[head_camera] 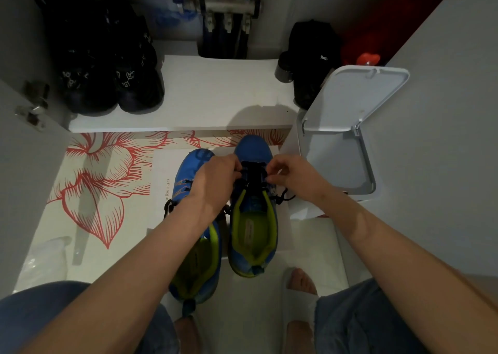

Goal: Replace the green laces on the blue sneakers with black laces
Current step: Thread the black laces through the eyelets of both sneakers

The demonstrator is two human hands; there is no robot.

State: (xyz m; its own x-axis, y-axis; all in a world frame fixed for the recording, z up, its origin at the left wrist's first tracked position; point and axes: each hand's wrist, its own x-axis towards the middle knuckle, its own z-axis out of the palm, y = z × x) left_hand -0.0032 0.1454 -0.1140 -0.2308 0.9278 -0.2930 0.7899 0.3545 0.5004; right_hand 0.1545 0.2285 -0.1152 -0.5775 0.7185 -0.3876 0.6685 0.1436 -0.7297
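Note:
Two blue sneakers with lime-green lining stand side by side on the floor, toes pointing away from me. The right sneaker (253,219) carries a black lace (253,174) across its upper eyelets, with loose ends trailing off its right side. My left hand (215,177) pinches the lace at the left eyelets. My right hand (289,171) pinches it at the right eyelets. The left sneaker (195,245) lies partly under my left forearm and also shows black lace ends at its left side. No green lace is in view.
A white bin (347,143) with its lid up stands just right of the sneakers. Black shoes (107,65) sit on the low white shelf (215,97) ahead. A red flower pattern (94,181) marks the floor at left. My feet in slippers (299,297) are below.

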